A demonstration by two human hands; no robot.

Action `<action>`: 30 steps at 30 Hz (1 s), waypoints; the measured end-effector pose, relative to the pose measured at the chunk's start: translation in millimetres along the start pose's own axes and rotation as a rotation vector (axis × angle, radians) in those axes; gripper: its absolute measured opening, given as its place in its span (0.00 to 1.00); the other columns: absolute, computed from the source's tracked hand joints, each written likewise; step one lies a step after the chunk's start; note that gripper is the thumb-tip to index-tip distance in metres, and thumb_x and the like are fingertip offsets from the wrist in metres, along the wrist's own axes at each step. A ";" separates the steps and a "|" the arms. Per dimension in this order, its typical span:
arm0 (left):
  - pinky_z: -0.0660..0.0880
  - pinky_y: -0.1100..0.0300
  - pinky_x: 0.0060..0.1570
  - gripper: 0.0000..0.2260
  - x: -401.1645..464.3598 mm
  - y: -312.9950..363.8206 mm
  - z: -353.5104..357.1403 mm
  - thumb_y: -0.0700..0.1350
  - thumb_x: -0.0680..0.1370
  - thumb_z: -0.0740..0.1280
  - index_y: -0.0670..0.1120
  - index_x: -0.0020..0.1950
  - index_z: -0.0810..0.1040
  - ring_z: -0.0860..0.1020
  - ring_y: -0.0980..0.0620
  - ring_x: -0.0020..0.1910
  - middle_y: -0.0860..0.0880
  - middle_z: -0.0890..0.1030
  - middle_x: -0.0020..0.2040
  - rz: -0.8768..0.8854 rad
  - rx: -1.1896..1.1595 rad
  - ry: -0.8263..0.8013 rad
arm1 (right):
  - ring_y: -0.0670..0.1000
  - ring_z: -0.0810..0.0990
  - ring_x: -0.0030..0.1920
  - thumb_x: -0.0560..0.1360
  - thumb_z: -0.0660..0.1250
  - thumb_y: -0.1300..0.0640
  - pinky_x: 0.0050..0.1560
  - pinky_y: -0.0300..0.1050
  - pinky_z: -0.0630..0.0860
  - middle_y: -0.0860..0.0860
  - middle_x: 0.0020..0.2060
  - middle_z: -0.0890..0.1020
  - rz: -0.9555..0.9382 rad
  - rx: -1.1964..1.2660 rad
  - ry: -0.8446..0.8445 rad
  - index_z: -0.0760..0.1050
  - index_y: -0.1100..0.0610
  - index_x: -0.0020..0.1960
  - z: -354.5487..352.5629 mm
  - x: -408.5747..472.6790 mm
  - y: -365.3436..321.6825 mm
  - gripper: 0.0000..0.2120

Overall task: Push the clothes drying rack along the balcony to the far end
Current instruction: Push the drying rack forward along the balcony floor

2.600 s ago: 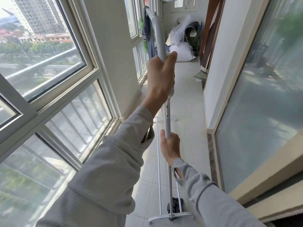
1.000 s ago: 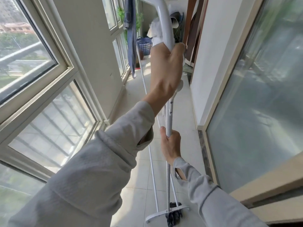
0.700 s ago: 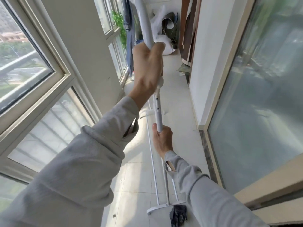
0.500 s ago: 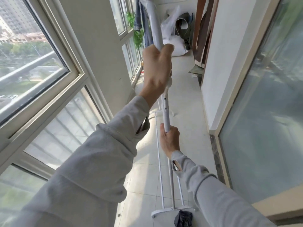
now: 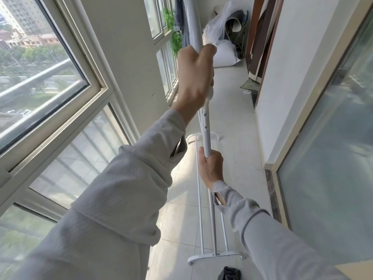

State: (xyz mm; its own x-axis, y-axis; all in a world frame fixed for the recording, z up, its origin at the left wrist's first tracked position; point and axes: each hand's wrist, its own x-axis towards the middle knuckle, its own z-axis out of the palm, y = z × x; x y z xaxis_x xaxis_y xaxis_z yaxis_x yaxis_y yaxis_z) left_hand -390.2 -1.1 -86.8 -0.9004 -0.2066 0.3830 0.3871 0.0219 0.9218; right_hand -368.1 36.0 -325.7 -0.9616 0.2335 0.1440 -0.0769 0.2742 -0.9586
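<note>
Mid-push: the left hand (image 5: 194, 76) clasps the clothes drying rack (image 5: 206, 130) upright at frame centre, the right hand (image 5: 211, 168) lower; next, steady forward pressure toward the bags (image 5: 223, 51) at top.

Setting: narrow tiled balcony, windows (image 5: 50, 81) on the left, frosted glass door (image 5: 333, 138) on the right.
Drying rack (image 5: 206, 134): white metal, upright pole rising ahead, foot bar (image 5: 214, 256) on the floor.
Left hand (image 5: 194, 77): closed grip high on the pole.
Right hand (image 5: 211, 166): closed grip lower on the same pole.
Sleeves: pale grey, both arms.
Far end: white bags (image 5: 224, 51), hanging blue garment (image 5: 180, 19), green plant (image 5: 173, 31).
Floor: small dark cloth (image 5: 230, 272) near the foot bar.
</note>
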 end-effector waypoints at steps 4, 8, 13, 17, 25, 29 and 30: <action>0.60 0.48 0.25 0.14 15.6 -6.3 -2.4 0.37 0.74 0.60 0.43 0.29 0.65 0.62 0.44 0.26 0.43 0.64 0.27 0.044 0.003 -0.023 | 0.51 0.59 0.26 0.78 0.63 0.54 0.30 0.47 0.61 0.45 0.20 0.59 0.017 0.008 0.023 0.54 0.50 0.26 9.1 13.1 -3.8 0.26; 0.57 0.47 0.26 0.08 30.9 -14.4 -7.8 0.40 0.73 0.60 0.41 0.34 0.68 0.60 0.42 0.30 0.41 0.65 0.31 0.054 -0.001 -0.048 | 0.53 0.61 0.27 0.79 0.63 0.54 0.31 0.49 0.62 0.50 0.22 0.60 0.045 0.013 0.045 0.55 0.50 0.25 18.8 25.8 -3.8 0.26; 0.54 0.48 0.29 0.11 48.1 -21.0 -8.1 0.36 0.75 0.60 0.43 0.34 0.64 0.59 0.42 0.32 0.42 0.62 0.32 0.037 -0.023 -0.057 | 0.54 0.64 0.28 0.78 0.64 0.54 0.33 0.50 0.64 0.50 0.21 0.62 0.064 -0.001 0.067 0.56 0.51 0.25 27.9 38.9 -4.1 0.26; 0.55 0.51 0.29 0.10 61.4 -26.6 -6.5 0.35 0.76 0.60 0.41 0.35 0.67 0.60 0.43 0.32 0.42 0.63 0.33 0.038 -0.031 -0.060 | 0.51 0.63 0.24 0.79 0.64 0.54 0.32 0.49 0.64 0.45 0.19 0.63 0.070 0.000 0.081 0.57 0.49 0.24 33.8 54.1 -1.6 0.27; 0.58 0.53 0.27 0.13 96.6 -39.0 -1.2 0.38 0.76 0.61 0.43 0.32 0.64 0.59 0.46 0.27 0.42 0.62 0.31 0.013 -0.015 -0.047 | 0.51 0.60 0.27 0.78 0.63 0.54 0.29 0.47 0.60 0.51 0.23 0.61 0.070 0.010 0.060 0.55 0.52 0.26 49.3 90.0 -2.1 0.26; 0.59 0.61 0.25 0.16 113.5 -44.8 2.0 0.37 0.75 0.60 0.46 0.29 0.61 0.59 0.51 0.22 0.46 0.62 0.27 -0.008 -0.027 -0.048 | 0.53 0.60 0.29 0.79 0.63 0.53 0.31 0.48 0.61 0.49 0.21 0.61 0.072 0.017 0.049 0.55 0.51 0.25 55.5 111.4 -3.0 0.26; 0.59 0.61 0.24 0.15 117.9 -46.8 2.2 0.37 0.74 0.60 0.45 0.28 0.62 0.60 0.50 0.22 0.47 0.63 0.26 -0.010 -0.028 -0.044 | 0.53 0.60 0.29 0.79 0.63 0.53 0.31 0.49 0.61 0.50 0.22 0.61 0.068 0.016 0.046 0.56 0.51 0.25 57.7 116.3 -1.9 0.26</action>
State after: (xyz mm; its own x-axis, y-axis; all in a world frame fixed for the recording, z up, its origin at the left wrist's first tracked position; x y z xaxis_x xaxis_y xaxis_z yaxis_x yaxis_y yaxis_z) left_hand -514.9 -24.2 -84.7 -0.9118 -0.1630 0.3768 0.3830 -0.0070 0.9237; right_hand -495.0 8.8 -321.3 -0.9517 0.2939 0.0888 -0.0159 0.2416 -0.9702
